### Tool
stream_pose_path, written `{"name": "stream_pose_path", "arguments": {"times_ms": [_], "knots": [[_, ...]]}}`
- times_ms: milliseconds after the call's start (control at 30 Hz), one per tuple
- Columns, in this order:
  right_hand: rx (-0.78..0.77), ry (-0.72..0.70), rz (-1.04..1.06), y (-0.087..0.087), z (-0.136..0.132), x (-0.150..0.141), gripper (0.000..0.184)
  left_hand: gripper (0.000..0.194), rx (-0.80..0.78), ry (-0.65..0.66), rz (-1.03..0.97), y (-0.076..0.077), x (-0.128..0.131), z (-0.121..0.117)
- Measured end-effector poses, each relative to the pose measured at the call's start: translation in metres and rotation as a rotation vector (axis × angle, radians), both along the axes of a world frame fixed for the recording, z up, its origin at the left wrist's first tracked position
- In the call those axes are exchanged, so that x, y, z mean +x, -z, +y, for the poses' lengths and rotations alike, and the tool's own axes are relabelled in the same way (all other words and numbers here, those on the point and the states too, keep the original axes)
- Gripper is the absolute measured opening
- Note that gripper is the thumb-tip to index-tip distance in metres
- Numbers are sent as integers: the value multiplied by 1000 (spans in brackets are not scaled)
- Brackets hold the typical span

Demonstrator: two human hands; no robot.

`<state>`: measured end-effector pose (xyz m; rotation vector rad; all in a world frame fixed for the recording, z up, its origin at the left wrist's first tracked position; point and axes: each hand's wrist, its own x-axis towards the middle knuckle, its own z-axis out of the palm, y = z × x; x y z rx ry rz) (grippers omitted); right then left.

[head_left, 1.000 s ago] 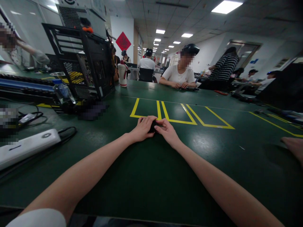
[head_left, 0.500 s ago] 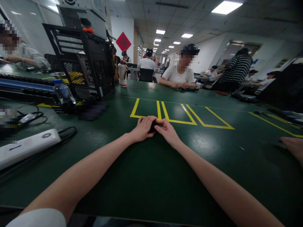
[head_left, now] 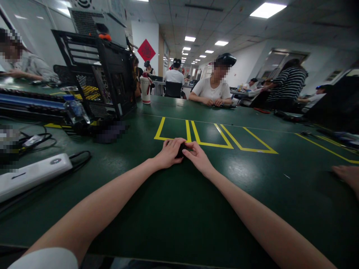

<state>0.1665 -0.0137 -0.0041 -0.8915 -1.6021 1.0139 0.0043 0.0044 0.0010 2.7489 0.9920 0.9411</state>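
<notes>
A small black object point(head_left: 181, 150) rests at the middle of the green table point(head_left: 185, 209), mostly covered by my fingers, so its kind cannot be made out. My left hand point(head_left: 169, 152) wraps round its left side, fingers over the top and thumb low at the near side. From the right, my right hand point(head_left: 198, 156) grips it with thumb and fingertips. Both hands lie just in front of the yellow tape outlines point(head_left: 211, 144) on the table.
A white power strip point(head_left: 36, 175) with a black cable lies at left, near a water bottle point(head_left: 75, 109) and an open black computer case point(head_left: 103, 74). A paper cup point(head_left: 146, 89) stands farther back. A person point(head_left: 213, 87) sits opposite; another person's hand point(head_left: 347, 175) rests at the right edge.
My hands and the black object stay in place. In the background, a person in a striped top has shifted to the right, and the person at far left has lowered an arm.
</notes>
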Motion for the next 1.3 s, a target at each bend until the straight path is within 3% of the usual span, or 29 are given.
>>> {"name": "stream_pose_path", "arguments": {"times_ms": [300,533,867,1067,1300], "knots": [[-95,24,-37,1,3,1,30,60,-5,3,0,-2,0,-1],[-12,17,25,1,0,0,24,58,-1,2,4,-1,0,-1],[-98,44,-23,-2,1,-1,29,59,7,-2,-3,1,0,0],[-38,-9,55,-2,-3,-3,25,59,4,14,-10,0,-1,-1],[-65,67,3,-1,1,-2,31,57,-3,8,1,-3,-1,-2]]}}
